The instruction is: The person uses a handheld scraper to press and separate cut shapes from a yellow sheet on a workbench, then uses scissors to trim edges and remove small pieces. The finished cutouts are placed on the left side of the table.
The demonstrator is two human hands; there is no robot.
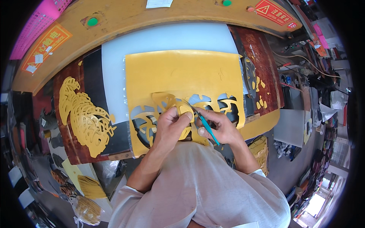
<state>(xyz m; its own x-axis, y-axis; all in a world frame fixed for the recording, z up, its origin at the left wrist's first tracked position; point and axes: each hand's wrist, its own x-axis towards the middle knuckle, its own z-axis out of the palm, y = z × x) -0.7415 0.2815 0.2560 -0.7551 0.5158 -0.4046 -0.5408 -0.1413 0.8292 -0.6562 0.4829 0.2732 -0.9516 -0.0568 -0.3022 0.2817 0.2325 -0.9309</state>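
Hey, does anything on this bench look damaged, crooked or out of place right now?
Nothing stands out. The holes in the yellow sheet are neat cut-out shapes, not tears. Left hand lifts a cut piece; right hand holds a teal-handled tool.

Pink basket [40, 22], green buttons [92, 21]

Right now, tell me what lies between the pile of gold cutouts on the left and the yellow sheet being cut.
In the head view, between the cutout pile and the yellow sheet lie a black strip and a white board.
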